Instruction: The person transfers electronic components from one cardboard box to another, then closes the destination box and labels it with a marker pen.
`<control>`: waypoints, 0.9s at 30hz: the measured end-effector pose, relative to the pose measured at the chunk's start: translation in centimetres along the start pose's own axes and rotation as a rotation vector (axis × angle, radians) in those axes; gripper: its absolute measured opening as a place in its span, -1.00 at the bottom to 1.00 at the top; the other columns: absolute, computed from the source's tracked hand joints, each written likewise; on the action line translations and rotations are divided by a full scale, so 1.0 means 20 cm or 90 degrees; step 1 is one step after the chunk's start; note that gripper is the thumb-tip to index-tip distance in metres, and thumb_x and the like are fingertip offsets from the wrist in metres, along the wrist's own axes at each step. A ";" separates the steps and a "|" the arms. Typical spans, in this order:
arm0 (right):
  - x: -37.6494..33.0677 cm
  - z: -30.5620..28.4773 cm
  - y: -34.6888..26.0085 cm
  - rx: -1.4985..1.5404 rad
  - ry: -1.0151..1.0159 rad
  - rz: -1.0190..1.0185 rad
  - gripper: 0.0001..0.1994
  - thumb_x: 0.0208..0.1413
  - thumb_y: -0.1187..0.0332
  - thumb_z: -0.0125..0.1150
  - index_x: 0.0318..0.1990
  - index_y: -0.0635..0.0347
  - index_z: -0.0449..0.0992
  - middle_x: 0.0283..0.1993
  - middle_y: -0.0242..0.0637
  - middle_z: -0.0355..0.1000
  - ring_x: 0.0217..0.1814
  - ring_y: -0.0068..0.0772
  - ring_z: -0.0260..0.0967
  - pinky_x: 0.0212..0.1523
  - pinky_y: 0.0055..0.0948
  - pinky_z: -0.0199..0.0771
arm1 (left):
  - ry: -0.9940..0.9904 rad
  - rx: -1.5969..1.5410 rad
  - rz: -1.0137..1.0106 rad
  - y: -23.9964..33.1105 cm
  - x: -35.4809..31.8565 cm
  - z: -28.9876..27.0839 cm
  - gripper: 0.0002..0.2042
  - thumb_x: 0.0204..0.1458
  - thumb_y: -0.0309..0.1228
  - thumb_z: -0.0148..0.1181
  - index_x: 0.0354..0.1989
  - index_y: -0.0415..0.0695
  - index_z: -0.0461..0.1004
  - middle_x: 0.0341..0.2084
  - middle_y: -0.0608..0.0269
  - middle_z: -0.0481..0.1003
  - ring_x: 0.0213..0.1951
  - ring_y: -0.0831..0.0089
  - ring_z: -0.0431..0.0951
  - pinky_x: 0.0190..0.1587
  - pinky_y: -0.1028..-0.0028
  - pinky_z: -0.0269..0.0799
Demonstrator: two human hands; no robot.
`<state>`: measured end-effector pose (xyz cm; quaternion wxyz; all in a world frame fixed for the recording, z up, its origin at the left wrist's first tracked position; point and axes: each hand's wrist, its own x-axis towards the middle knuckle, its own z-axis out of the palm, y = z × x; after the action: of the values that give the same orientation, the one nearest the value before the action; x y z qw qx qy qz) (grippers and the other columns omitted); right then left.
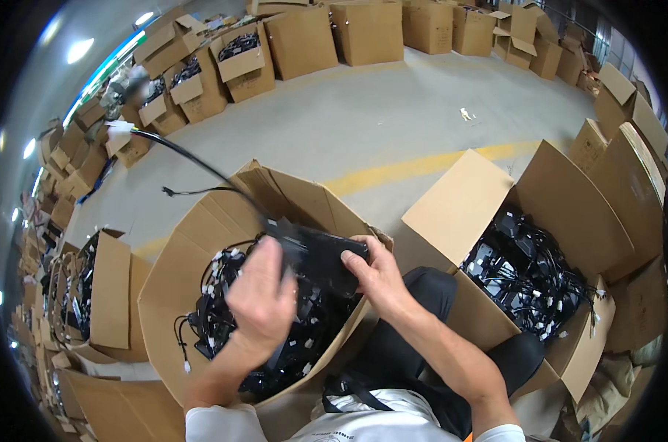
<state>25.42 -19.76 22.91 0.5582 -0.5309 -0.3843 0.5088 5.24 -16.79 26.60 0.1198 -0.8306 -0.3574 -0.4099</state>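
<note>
My right hand grips one end of a flat black box-shaped device, thumb on top. From the device's other end a thick black cable stretches up and left to a white plug. A thinner black lead sticks out below that cable. Beside the device's left end is my left hand, smeared by motion, so its fingers cannot be made out. Both hands are over an open cardboard box, which holds several black devices with cables and white plugs.
To the right stands another open carton full of black cabled devices. A smaller carton with similar contents is at the left. Beyond a yellow floor line, a row of cartons lines the far side of the grey floor.
</note>
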 end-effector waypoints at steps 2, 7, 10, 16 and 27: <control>-0.02 0.00 0.08 0.165 0.004 0.020 -0.66 0.27 0.28 0.15 0.12 0.22 0.38 -0.29 -0.44 0.42 -0.32 -0.64 0.36 -0.47 -0.53 0.39 | -0.082 0.006 0.110 0.15 0.01 0.02 -0.49 -0.01 -0.32 0.40 0.08 -0.34 0.48 -0.04 -0.14 0.56 -0.02 -0.05 0.59 0.03 0.20 0.51; -0.08 -0.15 0.10 0.197 0.008 0.034 -0.69 0.33 0.30 0.03 0.17 0.15 0.36 -0.26 -0.46 0.41 -0.34 -0.69 0.34 -0.41 -0.61 0.41 | -0.171 -0.277 0.106 0.05 -0.01 0.05 -0.44 -0.09 -0.24 0.49 0.02 -0.35 0.49 0.06 -0.14 0.48 0.08 -0.01 0.50 0.06 0.18 0.47; -0.13 -0.21 0.10 0.242 -0.013 0.058 -0.70 0.32 0.44 -0.07 0.16 0.19 0.37 -0.18 -0.40 0.44 -0.23 -0.66 0.48 -0.33 -0.55 0.56 | -0.053 -0.415 -0.252 0.00 0.08 0.10 -0.53 0.11 -0.25 0.36 0.06 -0.33 0.43 -0.17 0.04 0.58 -0.04 0.17 0.60 0.07 0.27 0.51; -0.19 -0.30 0.08 0.412 -0.029 0.014 -0.64 0.45 0.19 -0.12 0.21 0.21 0.36 -0.08 -0.37 0.43 -0.03 -0.51 0.48 -0.01 -0.41 0.56 | -0.351 -0.876 -0.599 0.02 0.08 0.28 -0.65 0.22 -0.24 0.23 0.03 -0.22 0.39 -0.24 0.22 0.55 -0.43 0.49 0.60 -0.53 0.51 0.57; -0.32 -0.38 -0.19 0.154 0.323 -0.400 -0.27 0.13 0.12 0.41 0.28 0.41 0.20 0.06 -0.13 0.44 0.15 -0.36 0.38 0.19 -0.33 0.39 | -0.242 -1.151 -0.535 0.49 0.17 0.35 -0.46 0.35 0.01 -0.09 0.32 -0.12 0.25 0.22 0.18 0.38 0.25 0.28 0.38 0.31 0.22 0.28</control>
<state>32.30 -27.23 26.34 0.8216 -0.4267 -0.3155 0.2084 17.49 -18.69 25.74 -0.7660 -0.4686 -0.1899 -0.3970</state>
